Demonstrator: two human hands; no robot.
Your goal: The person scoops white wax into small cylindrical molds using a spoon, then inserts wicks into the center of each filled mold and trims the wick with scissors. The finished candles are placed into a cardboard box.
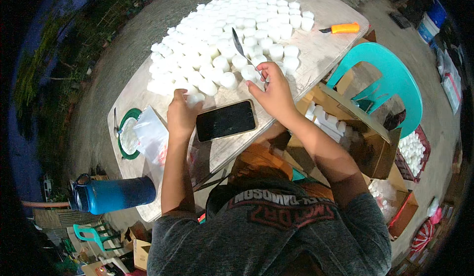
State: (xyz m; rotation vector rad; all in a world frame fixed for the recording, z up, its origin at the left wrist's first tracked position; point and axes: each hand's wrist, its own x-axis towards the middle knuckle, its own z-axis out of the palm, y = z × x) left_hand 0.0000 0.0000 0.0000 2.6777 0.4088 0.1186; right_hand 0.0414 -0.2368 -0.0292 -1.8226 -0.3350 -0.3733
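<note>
My left hand (182, 114) is closed around a short white candle (195, 99) at the near edge of a large cluster of white candles (217, 39). My right hand (274, 92) grips a slim metal table knife (238, 43) by its handle. Its dark leaf-shaped blade points away from me, over the candles. Between my forearms a phone (227, 120) with a black screen lies on the pale table (316, 54). My right fingers partly hide the knife's handle.
Left of my left arm are a green bowl of white material (129, 137), a clear plastic bag (151, 128) and a blue bottle (121, 195). An orange cutter (344, 28) lies far right. Beyond that edge stand a teal chair (395, 73) and an open cardboard box (365, 110).
</note>
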